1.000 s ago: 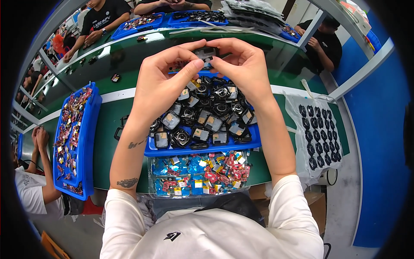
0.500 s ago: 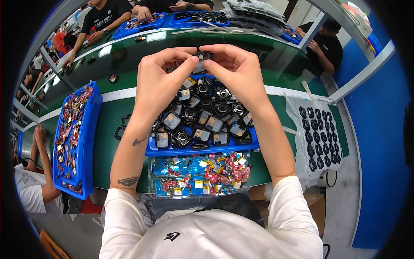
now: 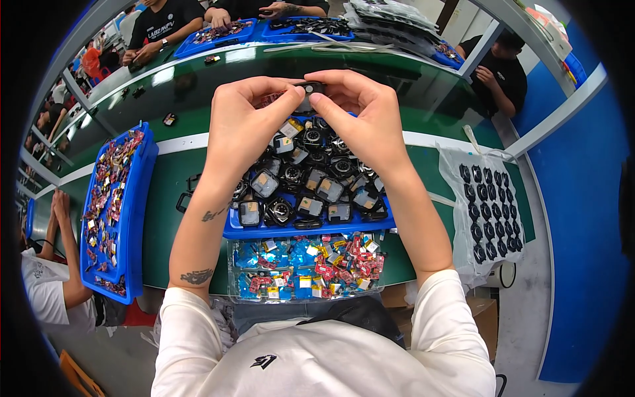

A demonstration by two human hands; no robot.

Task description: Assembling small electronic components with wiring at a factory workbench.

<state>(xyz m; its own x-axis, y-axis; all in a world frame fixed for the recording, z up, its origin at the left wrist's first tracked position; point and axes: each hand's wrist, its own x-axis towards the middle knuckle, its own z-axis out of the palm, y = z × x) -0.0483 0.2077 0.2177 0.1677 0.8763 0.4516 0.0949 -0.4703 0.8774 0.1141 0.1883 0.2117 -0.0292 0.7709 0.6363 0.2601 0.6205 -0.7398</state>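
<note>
Above the far end of a blue tray [image 3: 251, 231], both my hands hold one dark smartwatch case [image 3: 313, 87] between thumbs and fingertips. My left hand [image 3: 254, 109] grips its left side, and my right hand [image 3: 360, 109] its right side. The fingers behind the case are partly hidden. Heaped in the tray below are several black smartwatch cases [image 3: 278, 210], some showing round backs, others open with grey and tan insides. Nearer to me, a clear plastic tray [image 3: 231, 271] holds small batteries with red circuit boards [image 3: 340, 264] and blue film pieces.
On the left stands a long blue bin [image 3: 147, 178] full of red circuit boards. Black watch parts [image 3: 489, 212] lie in rows on a white sheet at the right. Metal shelf posts [image 3: 562, 109] rise on both sides. Co-workers sit across the green table [image 3: 231, 73] and at left.
My hands stay almost in place; the watch case between them has tilted slightly. A co-worker at the far left has drawn an arm back from the table.
</note>
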